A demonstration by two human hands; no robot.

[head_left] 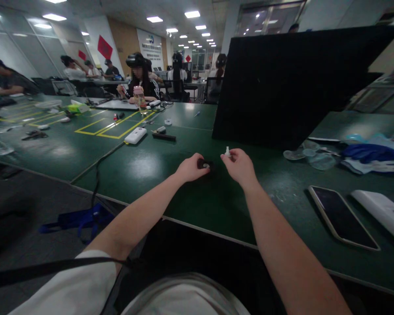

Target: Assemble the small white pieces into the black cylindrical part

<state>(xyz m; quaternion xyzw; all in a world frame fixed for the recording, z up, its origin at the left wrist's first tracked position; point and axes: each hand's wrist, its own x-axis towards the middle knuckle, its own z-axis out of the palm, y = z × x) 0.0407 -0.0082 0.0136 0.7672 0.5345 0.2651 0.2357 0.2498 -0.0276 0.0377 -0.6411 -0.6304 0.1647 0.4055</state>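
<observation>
My left hand [191, 168] rests on the green table [157, 166] with its fingers closed on a small black object [205, 164] that has a pale spot on it. Just to its right, my right hand [239, 166] is held slightly above the table. Its fingertips pinch a tiny white part [227, 152]. The two hands are a few centimetres apart.
A large black board [292, 83] stands tilted behind my hands. A phone [343, 217] and a white case [382, 212] lie at the right, with blue gloves [369, 153] and clear lids behind. A white power bank [135, 135], a cable and small tools lie left. Other people sit at far tables.
</observation>
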